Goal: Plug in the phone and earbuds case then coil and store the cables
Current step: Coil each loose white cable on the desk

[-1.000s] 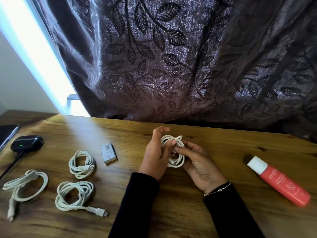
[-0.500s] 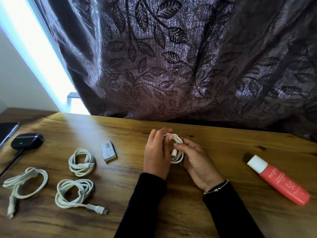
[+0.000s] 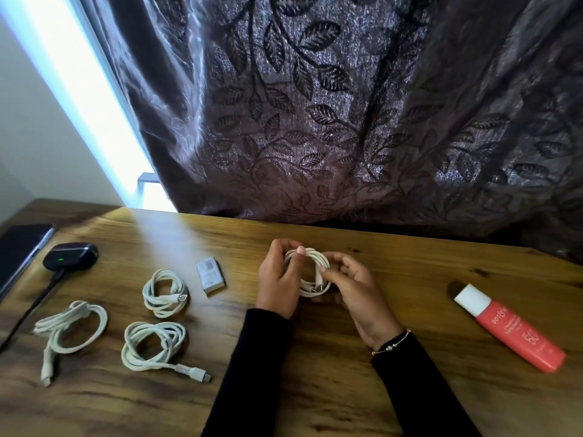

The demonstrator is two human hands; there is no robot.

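Both hands hold a small white coiled cable [image 3: 310, 272] just above the wooden table [image 3: 394, 279]. My left hand [image 3: 277, 279] grips the coil's left side, thumb over its top. My right hand [image 3: 356, 288] pinches the coil's right side near a plug end. Three other white coiled cables lie at the left: one [image 3: 165, 293] by a small box, one [image 3: 154, 345] in front with its plug sticking out, one [image 3: 67, 329] further left. A dark earbuds case [image 3: 71, 255] with a green light has a dark cable plugged in. The phone [image 3: 22, 250] lies at the far left edge.
A small grey box [image 3: 210, 275] lies left of my hands. A red tube with a white cap [image 3: 508, 329] lies at the right. A dark leaf-patterned curtain [image 3: 347, 121] hangs behind the table's far edge.
My hands have turned the coil so its loop shows more openly. My left thumb now lies over the top, and my right fingers have shifted to the coil's right side.
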